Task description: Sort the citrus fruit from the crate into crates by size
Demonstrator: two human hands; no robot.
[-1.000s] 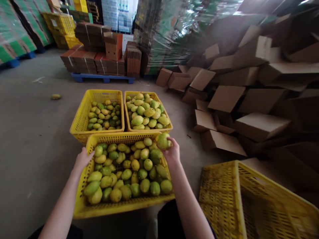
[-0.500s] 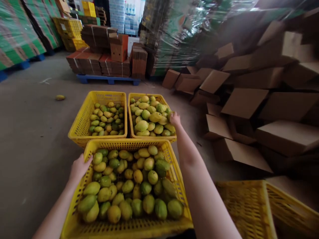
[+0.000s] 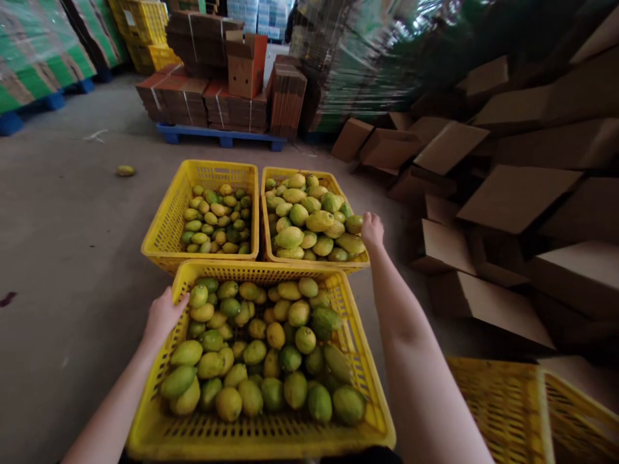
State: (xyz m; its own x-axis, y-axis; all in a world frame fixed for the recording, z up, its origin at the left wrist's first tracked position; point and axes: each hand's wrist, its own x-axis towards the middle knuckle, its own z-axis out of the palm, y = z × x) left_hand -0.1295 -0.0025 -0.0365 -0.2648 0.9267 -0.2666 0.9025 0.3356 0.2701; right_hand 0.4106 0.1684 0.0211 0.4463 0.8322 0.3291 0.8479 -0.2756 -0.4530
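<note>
There are three fruit-holding yellow plastic crates (image 3: 261, 449) toward 12 o'clock, one other yellow crate (image 3: 496, 393) toward 3, two bare hands (image 3: 164, 317) toward 11 and 1, and one loose oval yellow fruit (image 3: 126, 171) toward 10.

I have a dull grey floor (image 3: 72, 251) on my feed, and I take bearings from the near crate (image 3: 261, 448), whose base I can't see from here. Just beyond it, the left crate (image 3: 169, 212) and right crate (image 3: 358, 262) stand side by side; farther beyond it I see a blue pallet (image 3: 222, 138). Left of it lies a dark red scrap (image 3: 8, 299); beyond and left, a loose fruit (image 3: 126, 171) and a white scrap (image 3: 95, 136). Cardboard boxes (image 3: 512, 316) lie heaped to its right.
</note>
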